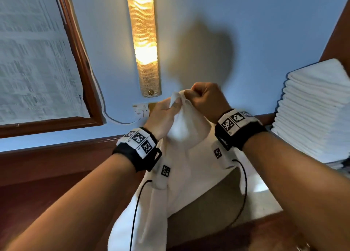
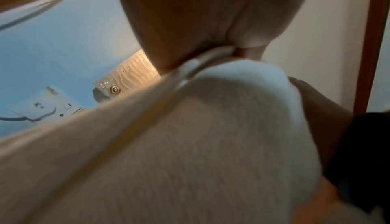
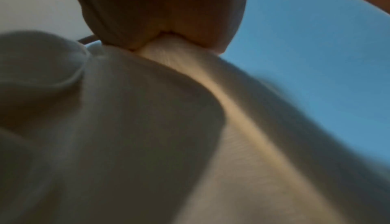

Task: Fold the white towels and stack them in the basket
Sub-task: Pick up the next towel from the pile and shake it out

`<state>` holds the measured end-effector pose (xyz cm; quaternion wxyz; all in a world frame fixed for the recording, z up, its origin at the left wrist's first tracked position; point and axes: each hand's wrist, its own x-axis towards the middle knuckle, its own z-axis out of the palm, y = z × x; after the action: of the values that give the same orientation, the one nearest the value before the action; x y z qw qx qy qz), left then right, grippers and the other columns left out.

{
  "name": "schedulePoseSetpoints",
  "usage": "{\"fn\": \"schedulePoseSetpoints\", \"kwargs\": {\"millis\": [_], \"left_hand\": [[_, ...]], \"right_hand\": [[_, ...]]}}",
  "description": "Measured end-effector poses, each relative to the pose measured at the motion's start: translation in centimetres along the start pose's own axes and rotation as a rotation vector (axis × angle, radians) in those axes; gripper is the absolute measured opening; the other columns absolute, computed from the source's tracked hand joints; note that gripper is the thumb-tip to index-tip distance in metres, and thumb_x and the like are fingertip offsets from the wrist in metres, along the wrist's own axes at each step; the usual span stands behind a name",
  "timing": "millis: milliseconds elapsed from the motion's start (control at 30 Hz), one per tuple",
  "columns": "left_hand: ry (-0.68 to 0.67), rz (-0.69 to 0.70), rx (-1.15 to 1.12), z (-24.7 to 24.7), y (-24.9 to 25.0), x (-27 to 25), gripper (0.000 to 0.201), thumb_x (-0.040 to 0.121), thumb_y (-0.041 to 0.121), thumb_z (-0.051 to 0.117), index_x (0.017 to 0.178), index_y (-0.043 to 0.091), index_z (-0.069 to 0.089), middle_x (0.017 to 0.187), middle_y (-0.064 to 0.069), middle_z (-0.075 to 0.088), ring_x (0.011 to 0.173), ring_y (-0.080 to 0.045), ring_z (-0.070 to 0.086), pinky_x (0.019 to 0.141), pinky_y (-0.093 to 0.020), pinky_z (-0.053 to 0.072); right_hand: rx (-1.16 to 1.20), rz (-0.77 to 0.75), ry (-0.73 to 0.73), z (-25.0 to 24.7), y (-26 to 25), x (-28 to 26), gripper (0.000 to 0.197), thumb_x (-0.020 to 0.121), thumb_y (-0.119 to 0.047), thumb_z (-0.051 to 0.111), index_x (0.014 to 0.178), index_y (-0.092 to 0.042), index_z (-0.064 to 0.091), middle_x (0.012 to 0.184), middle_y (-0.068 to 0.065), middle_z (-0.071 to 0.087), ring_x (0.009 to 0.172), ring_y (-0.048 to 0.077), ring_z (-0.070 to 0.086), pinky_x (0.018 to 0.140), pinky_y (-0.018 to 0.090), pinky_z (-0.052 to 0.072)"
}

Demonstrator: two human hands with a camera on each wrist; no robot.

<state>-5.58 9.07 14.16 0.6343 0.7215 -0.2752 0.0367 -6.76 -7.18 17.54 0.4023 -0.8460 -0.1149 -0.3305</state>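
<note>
Both hands raised in front of the blue wall point(image 1: 246, 23), close together at the top of one white towel point(image 1: 185, 167). Left hand point(image 1: 161, 116) pinches the towel's upper edge, fingers curled round the cloth; the left wrist view shows that hand point(image 2: 200, 19) clamping a bunched hem of the towel point(image 2: 190, 144). Right hand point(image 1: 206, 99) is a closed fist gripping the same top edge just beside the left; in the right wrist view the right hand point(image 3: 164, 11) is closed on a gathered ridge of the towel point(image 3: 147, 136). Towel hangs down from both grips, draped between the forearms, lower part loose and falling toward the bottom of the head view, not folded yet. Stack of folded white towels point(image 1: 312, 110) at far right, well apart from the hands, many layers high. Whether it sits in a basket can't be told. Black wrist bands with printed marker tags on both wrists, thin black cables trailing down. Lit wall lamp point(image 1: 144, 40) above the hands, white wall socket point(image 1: 141, 109) just left of the left hand, wood-framed board point(image 1: 37, 61) at left
</note>
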Motion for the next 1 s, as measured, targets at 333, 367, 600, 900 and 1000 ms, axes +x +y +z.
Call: {"fn": "schedulePoseSetpoints", "kwargs": {"millis": [333,367,600,900,1000], "left_hand": [[0.119,0.100,0.160,-8.7,4.5,-5.8,0.043,0.100,0.055,0.044,0.068,0.030,0.060,0.070,0.006,0.061,0.070,-0.017,0.057,0.071,-0.035,0.042],[0.143,0.086,0.149,-10.2,5.0,-7.2,0.042,0.103,0.051,0.042,0.077,0.026,0.063,0.074,0.003,0.062,0.073,-0.017,0.059,0.074,-0.036,0.044],[0.174,-0.040,0.085,-19.2,4.3,-16.6,0.050,0.100,0.053,0.048,0.099,0.007,0.067,0.094,-0.011,0.067,0.087,-0.023,0.062,0.082,-0.037,0.046],[0.003,-0.106,-0.144,-19.7,5.0,-24.5,0.039,0.099,0.041,0.047,0.082,0.018,0.073,0.074,0.004,0.070,0.071,-0.013,0.064,0.073,-0.030,0.049],[-0.008,-0.081,-0.128,-20.8,5.5,-25.2,0.049,0.105,0.025,0.046,0.064,0.023,0.073,0.066,0.010,0.064,0.066,-0.008,0.058,0.072,-0.028,0.043]], "right_hand": [[-0.281,-0.082,-0.007,3.0,0.2,-10.6,0.023,0.090,-0.021,0.066,0.071,-0.007,0.063,0.064,0.009,0.060,0.063,0.021,0.051,0.060,0.026,0.032],[-0.282,0.053,-0.040,3.2,1.1,-11.8,0.025,0.091,-0.021,0.066,0.069,-0.010,0.063,0.064,0.005,0.059,0.065,0.023,0.054,0.061,0.030,0.036],[-0.215,0.558,-0.043,7.0,-3.7,-17.7,0.028,0.087,-0.003,0.051,0.089,-0.021,0.072,0.093,0.008,0.070,0.093,0.032,0.063,0.073,0.030,0.043],[0.035,-0.075,-0.101,13.6,-23.0,-15.5,0.012,0.081,-0.007,0.062,0.079,-0.004,0.073,0.080,0.012,0.072,0.073,0.017,0.063,0.068,0.033,0.049],[-0.095,-0.141,-0.111,13.2,-25.0,-15.8,0.023,0.079,-0.027,0.057,0.067,-0.008,0.064,0.068,0.006,0.068,0.069,0.026,0.063,0.063,0.037,0.048]]}}
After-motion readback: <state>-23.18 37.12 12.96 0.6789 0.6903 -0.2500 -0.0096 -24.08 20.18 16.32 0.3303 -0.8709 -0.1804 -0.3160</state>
